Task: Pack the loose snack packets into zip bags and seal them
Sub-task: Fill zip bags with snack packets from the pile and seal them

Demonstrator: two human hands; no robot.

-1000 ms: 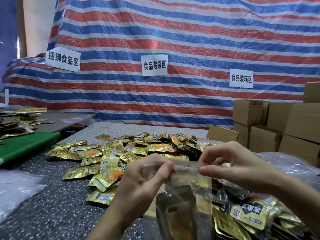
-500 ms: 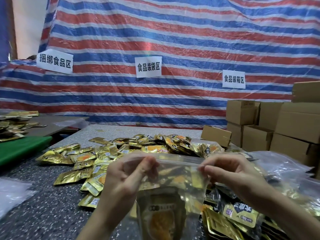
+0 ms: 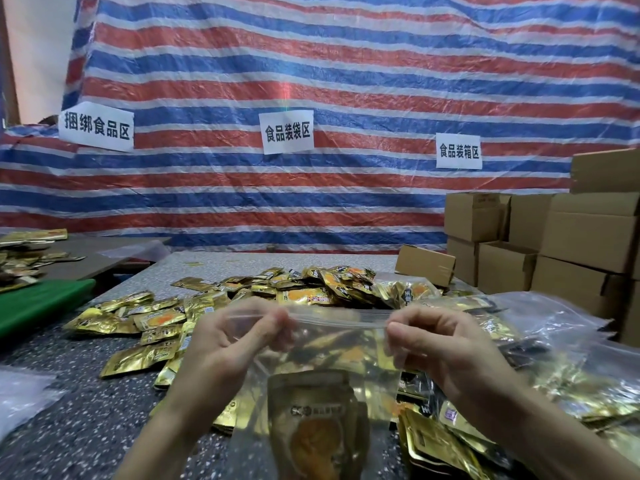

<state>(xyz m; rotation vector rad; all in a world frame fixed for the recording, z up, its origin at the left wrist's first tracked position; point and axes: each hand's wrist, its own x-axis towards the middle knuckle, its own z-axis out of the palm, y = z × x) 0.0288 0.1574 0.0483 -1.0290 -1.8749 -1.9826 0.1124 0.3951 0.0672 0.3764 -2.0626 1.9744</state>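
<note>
I hold a clear zip bag (image 3: 332,344) upright in front of me, with gold snack packets (image 3: 313,420) inside it. My left hand (image 3: 225,344) pinches the left end of the bag's zip strip. My right hand (image 3: 443,344) pinches the right end, and the strip is stretched straight between them. A heap of loose gold packets (image 3: 263,296) lies on the speckled table (image 3: 62,424) behind and to the left of the bag. More gold packets (image 3: 446,441) lie at the lower right.
Crumpled clear plastic bags (image 3: 554,317) lie to the right, and another clear bag (image 3: 20,389) at the left edge. Stacked cardboard boxes (image 3: 561,244) stand at the right. A green board (image 3: 38,303) and a second table with packets (image 3: 24,254) are at the left. A striped tarp hangs behind.
My hands have moved apart along the zip strip, from close together at the top to its two ends, and the bag's top is now pulled wide and straight.
</note>
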